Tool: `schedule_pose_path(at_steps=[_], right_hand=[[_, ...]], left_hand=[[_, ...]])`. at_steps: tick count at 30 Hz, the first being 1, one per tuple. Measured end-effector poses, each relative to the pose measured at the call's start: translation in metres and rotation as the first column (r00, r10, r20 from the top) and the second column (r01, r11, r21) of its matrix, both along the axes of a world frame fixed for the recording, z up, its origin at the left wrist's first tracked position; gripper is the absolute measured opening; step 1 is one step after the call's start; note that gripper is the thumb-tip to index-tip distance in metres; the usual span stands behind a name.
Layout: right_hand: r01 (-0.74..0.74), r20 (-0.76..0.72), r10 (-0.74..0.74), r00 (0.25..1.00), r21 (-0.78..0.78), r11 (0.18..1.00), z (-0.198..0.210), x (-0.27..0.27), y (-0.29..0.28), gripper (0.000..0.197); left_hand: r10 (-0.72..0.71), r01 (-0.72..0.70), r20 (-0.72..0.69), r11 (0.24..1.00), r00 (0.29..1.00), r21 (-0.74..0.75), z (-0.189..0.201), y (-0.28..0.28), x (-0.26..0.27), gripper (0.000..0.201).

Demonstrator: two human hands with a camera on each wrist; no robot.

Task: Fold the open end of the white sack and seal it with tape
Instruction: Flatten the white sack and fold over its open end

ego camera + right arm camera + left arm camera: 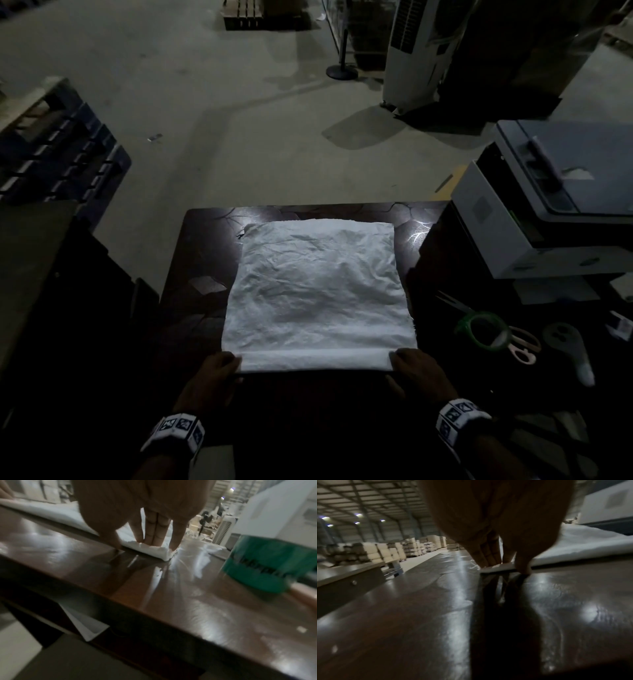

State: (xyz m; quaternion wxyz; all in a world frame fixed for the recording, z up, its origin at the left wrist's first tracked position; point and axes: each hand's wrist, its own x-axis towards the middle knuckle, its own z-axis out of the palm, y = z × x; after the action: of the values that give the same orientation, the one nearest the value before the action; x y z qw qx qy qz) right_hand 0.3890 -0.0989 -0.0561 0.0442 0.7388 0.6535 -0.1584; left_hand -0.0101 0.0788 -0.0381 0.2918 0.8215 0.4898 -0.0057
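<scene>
The white sack (315, 291) lies flat on the dark table (191, 308), its near end turned over into a narrow folded strip (315, 360). My left hand (219, 370) holds the strip's left corner; in the left wrist view the fingers (488, 559) lie on top of the sack (582, 545) and the thumb meets its near edge. My right hand (411, 366) holds the right corner the same way, with fingers (154, 539) on the folded sack (154, 553) and the thumb at the front edge. A green tape roll (484, 330) sits right of the sack.
Scissors (520, 346) lie under the tape roll, with a white handled tool (572, 349) beyond them. A white printer (548, 212) stands at the back right. The tape roll (271, 566) is close to my right hand. The table's near edge runs just below my wrists.
</scene>
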Motion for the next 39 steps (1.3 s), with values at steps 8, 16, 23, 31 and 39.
schedule_pose_path(at_steps=[8, 16, 23, 31, 39], right_hand=[[0.129, 0.060, -0.128, 0.990, -0.004, 0.992, -0.002, 0.013, 0.007, 0.029], [0.422, 0.070, -0.422, 0.904, 0.009, 0.906, 0.025, 0.003, 0.015, 0.026], [0.536, 0.092, -0.536, 0.839, 0.022, 0.844, 0.011, -0.001, 0.018, 0.028], [0.326, 0.275, -0.346, 0.897, 0.118, 0.938, 0.011, -0.009, 0.031, 0.029], [0.004, -0.018, -0.003, 1.000, 0.062, 0.998, -0.006, -0.119, 0.057, 0.074]], left_hand=[[0.143, -0.142, -0.018, 0.987, 0.990, 0.070, -0.001, 0.011, -0.003, 0.032], [0.252, -0.198, -0.231, 0.952, 0.940, 0.234, 0.011, 0.033, 0.012, 0.008], [0.418, -0.363, -0.290, 0.904, 0.861, 0.225, -0.009, 0.048, 0.021, 0.040], [0.165, -0.104, -0.166, 0.940, 0.972, 0.326, -0.027, 0.036, 0.032, 0.008], [0.003, 0.014, -0.040, 0.912, 0.999, 0.409, -0.052, -0.021, 0.054, 0.046]])
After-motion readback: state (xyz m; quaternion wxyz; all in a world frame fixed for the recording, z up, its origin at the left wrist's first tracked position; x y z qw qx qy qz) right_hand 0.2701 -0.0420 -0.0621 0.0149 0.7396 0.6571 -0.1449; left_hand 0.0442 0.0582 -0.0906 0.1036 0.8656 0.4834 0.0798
